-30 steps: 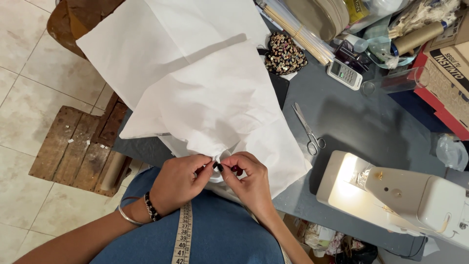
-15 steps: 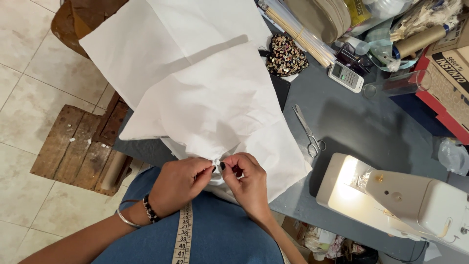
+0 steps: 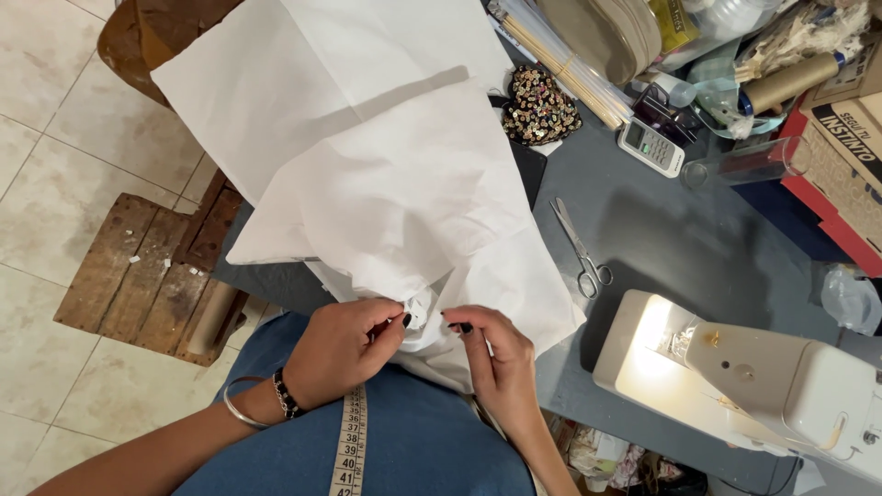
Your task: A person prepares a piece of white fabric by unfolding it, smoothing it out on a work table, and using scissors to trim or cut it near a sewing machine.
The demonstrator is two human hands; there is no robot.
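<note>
A large white fabric point(image 3: 367, 165) lies spread over the grey table point(image 3: 680, 239) and hangs towards my lap. My left hand point(image 3: 344, 344) pinches a bunched bit of the fabric's near edge between thumb and fingers. My right hand point(image 3: 496, 363) grips the same edge just to the right, fingertips almost touching the left hand's. A bracelet and a bangle sit on my left wrist. A yellow measuring tape point(image 3: 349, 445) hangs down over my blue denim lap.
Scissors point(image 3: 581, 250) lie on the table right of the fabric. A white sewing machine point(image 3: 763, 381) with its lamp lit stands at the right. A sequinned patch point(image 3: 540, 106), remote control point(image 3: 650, 147), sticks, boxes and clutter fill the far edge. A wooden pallet point(image 3: 152, 276) lies on the tiled floor.
Both hands stay at the fabric's near edge; the fingers have shifted slightly, working the bunched spot. The fabric has barely moved.
</note>
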